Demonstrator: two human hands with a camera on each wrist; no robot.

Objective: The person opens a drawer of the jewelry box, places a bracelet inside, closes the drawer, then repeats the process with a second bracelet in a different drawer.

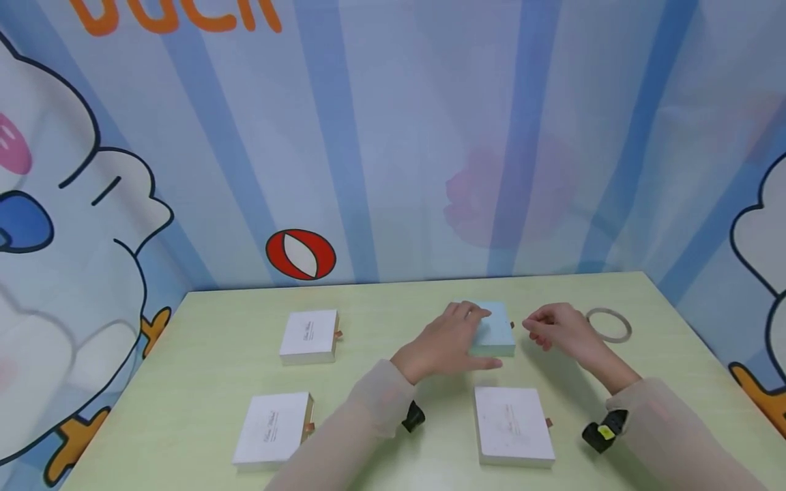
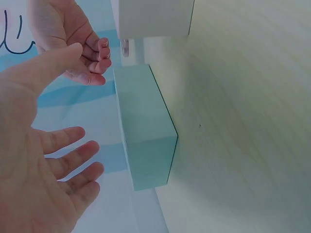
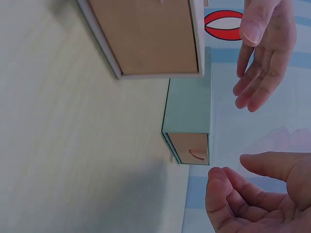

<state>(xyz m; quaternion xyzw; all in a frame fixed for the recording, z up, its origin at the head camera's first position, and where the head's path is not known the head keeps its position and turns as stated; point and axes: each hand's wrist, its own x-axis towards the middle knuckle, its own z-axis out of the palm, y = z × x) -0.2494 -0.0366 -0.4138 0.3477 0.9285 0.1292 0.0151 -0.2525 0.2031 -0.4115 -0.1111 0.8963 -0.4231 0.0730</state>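
A light blue drawer-style box (image 1: 493,329) lies at the back right of the table. My left hand (image 1: 451,337) hovers at its left side with fingers spread, and in the left wrist view a gap shows between the hand (image 2: 43,145) and the box (image 2: 146,121). To the right of the box is my right hand (image 1: 561,331), its fingers loosely bent and holding nothing. Seen from the right wrist, the box's tan drawer end carries a small ribbon tab (image 3: 198,154), and the right fingertips (image 3: 218,182) are near it but apart.
A white box (image 1: 514,426) with a ribbon tab lies in front of the blue one. Two more white boxes, one at back left (image 1: 309,336) and one at front left (image 1: 273,429), also have tabs. A grey ring (image 1: 626,331) lies beyond the right wrist. A printed curtain (image 1: 417,136) hangs behind.
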